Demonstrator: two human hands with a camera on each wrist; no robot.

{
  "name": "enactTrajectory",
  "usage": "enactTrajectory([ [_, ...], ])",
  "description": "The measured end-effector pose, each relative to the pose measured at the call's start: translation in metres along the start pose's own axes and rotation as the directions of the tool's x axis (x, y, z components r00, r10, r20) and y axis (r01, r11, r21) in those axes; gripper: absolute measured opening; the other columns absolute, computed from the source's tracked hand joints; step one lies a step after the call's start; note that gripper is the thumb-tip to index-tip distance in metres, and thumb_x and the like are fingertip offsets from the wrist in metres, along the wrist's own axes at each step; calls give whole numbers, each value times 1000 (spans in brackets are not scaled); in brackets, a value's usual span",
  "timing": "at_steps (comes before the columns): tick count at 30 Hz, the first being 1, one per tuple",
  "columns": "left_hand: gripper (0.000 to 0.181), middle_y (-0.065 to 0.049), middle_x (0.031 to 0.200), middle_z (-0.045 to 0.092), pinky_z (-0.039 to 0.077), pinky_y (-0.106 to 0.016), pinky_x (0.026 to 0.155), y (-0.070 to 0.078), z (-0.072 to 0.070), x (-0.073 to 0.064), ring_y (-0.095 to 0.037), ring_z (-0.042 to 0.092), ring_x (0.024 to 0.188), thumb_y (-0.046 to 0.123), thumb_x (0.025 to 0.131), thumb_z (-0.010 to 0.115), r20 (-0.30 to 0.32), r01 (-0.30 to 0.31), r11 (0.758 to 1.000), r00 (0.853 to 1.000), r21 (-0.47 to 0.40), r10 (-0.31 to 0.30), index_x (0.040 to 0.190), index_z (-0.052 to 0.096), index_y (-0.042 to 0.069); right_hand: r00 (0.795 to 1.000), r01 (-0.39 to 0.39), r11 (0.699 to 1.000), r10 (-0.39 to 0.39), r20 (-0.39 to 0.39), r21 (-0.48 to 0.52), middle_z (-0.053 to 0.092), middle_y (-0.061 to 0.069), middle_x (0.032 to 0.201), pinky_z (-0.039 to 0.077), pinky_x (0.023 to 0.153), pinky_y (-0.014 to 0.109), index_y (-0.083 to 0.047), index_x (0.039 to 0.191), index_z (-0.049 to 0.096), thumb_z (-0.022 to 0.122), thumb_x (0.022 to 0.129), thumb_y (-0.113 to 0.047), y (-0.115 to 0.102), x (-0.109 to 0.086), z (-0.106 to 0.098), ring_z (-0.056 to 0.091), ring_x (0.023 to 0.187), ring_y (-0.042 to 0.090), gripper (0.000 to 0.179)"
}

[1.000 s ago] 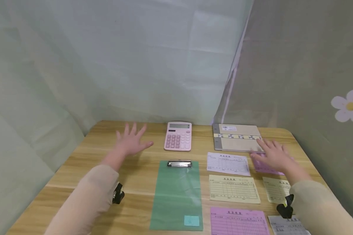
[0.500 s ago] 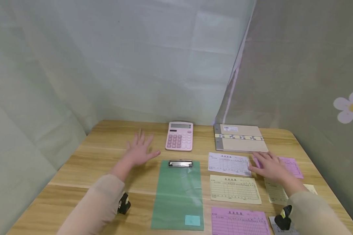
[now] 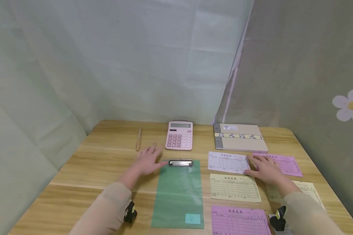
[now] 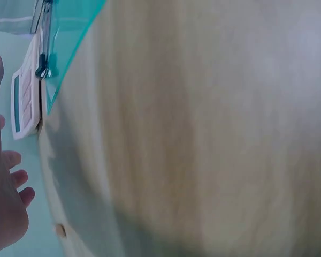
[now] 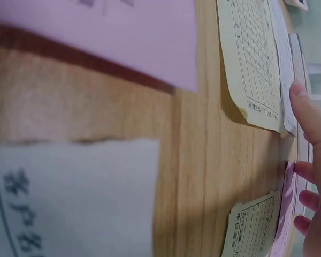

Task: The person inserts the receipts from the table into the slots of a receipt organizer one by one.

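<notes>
My left hand (image 3: 148,162) is over the table with fingers spread, its thumb by the upper left corner of a green clipboard (image 3: 177,192) with a metal clip. Nothing is in its grasp; the left wrist view shows the fingers above the tabletop. Fingers slightly bent, my right hand (image 3: 266,169) hovers at the right edge of a white receipt slip (image 3: 227,163), partly covering a pink receipt slip (image 3: 289,165). Whether its fingertips touch paper I cannot tell. Below lie a yellow receipt slip (image 3: 234,188) and a partly hidden second yellow slip (image 3: 309,189).
A pink calculator (image 3: 179,136) stands behind the clipboard, with a thin brown pen-like stick (image 3: 138,139) to its left. A beige notebook (image 3: 241,142) lies at the back right. Another pink slip (image 3: 239,221) and another white slip (image 5: 80,203) lie nearer. Curtains border the table (image 3: 106,143).
My left hand has moved right and nearer, uncovering the brown stick. My right hand has shifted left and nearer, from beside the notebook to the white slip's edge, showing more of the pink slip.
</notes>
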State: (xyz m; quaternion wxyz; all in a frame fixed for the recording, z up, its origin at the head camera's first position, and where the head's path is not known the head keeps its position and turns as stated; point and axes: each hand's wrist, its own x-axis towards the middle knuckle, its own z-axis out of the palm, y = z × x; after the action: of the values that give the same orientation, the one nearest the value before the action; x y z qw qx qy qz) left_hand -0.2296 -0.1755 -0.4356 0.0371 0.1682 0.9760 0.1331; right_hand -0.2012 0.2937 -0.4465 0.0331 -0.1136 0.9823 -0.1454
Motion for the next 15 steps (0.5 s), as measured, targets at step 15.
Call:
enactTrajectory([
  [15, 84, -17, 152, 20, 16, -60, 102, 20, 16, 2, -43, 21, 134, 69, 85, 44, 15, -59, 996, 998, -61, 60, 150, 22, 20, 1000, 2, 1000, -2, -3, -1, 36, 27, 140, 12, 93, 73, -9, 138, 45, 63, 82, -54, -8, 4, 0, 23, 124, 55, 74],
])
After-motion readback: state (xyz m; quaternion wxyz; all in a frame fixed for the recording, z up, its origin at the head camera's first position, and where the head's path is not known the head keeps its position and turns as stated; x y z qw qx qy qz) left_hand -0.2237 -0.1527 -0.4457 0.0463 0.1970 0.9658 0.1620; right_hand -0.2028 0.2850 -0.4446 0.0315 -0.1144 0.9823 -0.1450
